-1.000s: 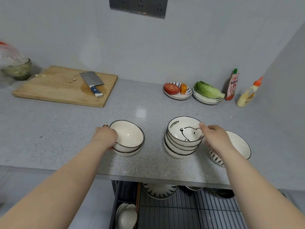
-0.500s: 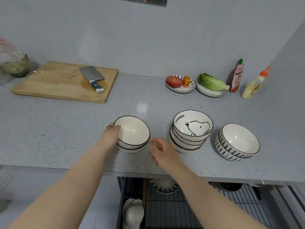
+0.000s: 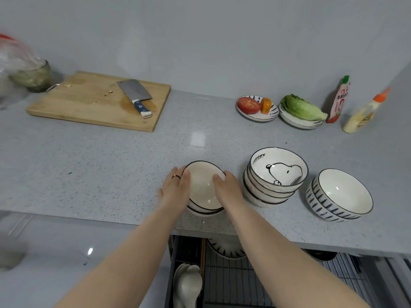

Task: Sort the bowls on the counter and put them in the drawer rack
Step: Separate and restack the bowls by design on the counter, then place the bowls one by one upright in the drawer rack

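Observation:
A short stack of plain white bowls with dark rims (image 3: 203,187) sits near the counter's front edge. My left hand (image 3: 175,188) grips its left side and my right hand (image 3: 229,188) grips its right side, thumbs over the rim. To the right stands a taller stack of cartoon-dog bowls (image 3: 275,174), and further right a stack of two blue-striped bowls (image 3: 339,194). Below the counter the drawer rack (image 3: 231,283) is pulled out, with a patterned plate and white spoons (image 3: 188,283) in it.
A wooden cutting board (image 3: 93,103) with a cleaver (image 3: 136,96) lies at the back left, next to a glass bowl (image 3: 33,76). Plates of tomato (image 3: 255,106) and lettuce (image 3: 300,112) and two sauce bottles (image 3: 339,100) stand at the back right.
My right hand left the striped bowls, crossed in front of the cartoon-dog stack and closed on the right side of the plain stack. My left hand stayed on that stack.

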A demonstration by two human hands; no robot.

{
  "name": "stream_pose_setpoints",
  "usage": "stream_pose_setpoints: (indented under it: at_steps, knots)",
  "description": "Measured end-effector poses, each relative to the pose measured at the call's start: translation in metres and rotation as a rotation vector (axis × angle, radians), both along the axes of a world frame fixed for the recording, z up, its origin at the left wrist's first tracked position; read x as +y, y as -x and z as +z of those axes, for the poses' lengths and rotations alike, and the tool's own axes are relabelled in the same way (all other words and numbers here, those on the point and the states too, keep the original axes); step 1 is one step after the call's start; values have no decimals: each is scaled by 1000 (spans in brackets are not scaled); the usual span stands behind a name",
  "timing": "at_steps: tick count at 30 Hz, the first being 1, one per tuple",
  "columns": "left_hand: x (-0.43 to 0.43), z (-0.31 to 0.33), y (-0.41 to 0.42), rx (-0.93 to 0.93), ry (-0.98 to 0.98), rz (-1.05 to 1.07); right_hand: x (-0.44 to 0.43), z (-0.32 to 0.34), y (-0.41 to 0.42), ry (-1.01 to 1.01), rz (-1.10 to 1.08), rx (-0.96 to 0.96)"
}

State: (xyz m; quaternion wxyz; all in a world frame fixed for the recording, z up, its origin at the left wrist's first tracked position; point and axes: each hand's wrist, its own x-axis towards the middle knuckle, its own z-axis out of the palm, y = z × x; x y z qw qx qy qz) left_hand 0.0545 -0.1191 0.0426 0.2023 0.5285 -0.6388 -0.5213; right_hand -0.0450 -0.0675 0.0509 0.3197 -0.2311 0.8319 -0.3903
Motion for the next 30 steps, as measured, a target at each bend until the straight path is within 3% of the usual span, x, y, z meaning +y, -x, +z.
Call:
stream_pose_setpoints:
  at_steps: [13, 20, 25, 30]
  knots:
    - [-4, 10, 19, 32, 123, 46, -6, 3, 4, 141, -103, -76]
    - [-5, 17, 25, 30, 269, 48, -7, 8, 6, 336, -161, -143]
    - [-7, 32, 18, 168, 274, 105, -3, 19, 6, 399, -92, -186]
    - [-4, 54, -7, 400, 260, 162, 10, 49, -2, 583, 50, -266]
